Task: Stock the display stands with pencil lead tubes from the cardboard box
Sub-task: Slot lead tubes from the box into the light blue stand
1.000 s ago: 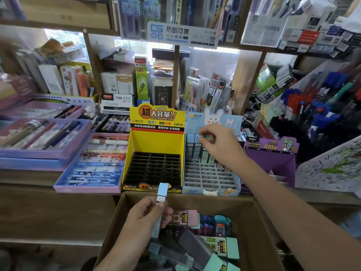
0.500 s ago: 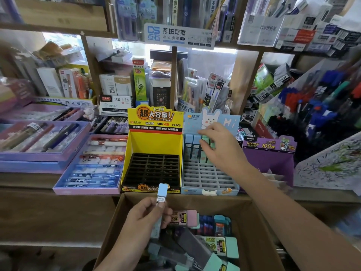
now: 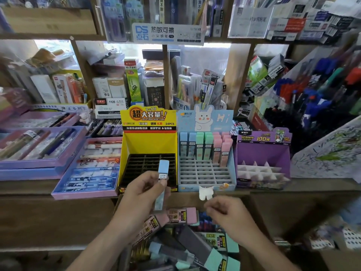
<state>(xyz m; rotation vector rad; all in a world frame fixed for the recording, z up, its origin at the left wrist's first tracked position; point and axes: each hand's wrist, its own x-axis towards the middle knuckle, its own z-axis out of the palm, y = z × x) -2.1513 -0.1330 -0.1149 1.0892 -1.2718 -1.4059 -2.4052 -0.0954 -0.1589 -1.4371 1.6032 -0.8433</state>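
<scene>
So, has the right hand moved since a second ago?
Yes. The right hand came back from the blue bunny stand, toward the person, and now hangs over the cardboard box.

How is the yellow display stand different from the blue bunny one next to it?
The yellow stand has a black grid; the blue bunny stand has a grey one. The yellow stand's slots all look empty, while the blue bunny stand's back rows hold blue, green and pink tubes. Both sit side by side with printed headers.
</scene>
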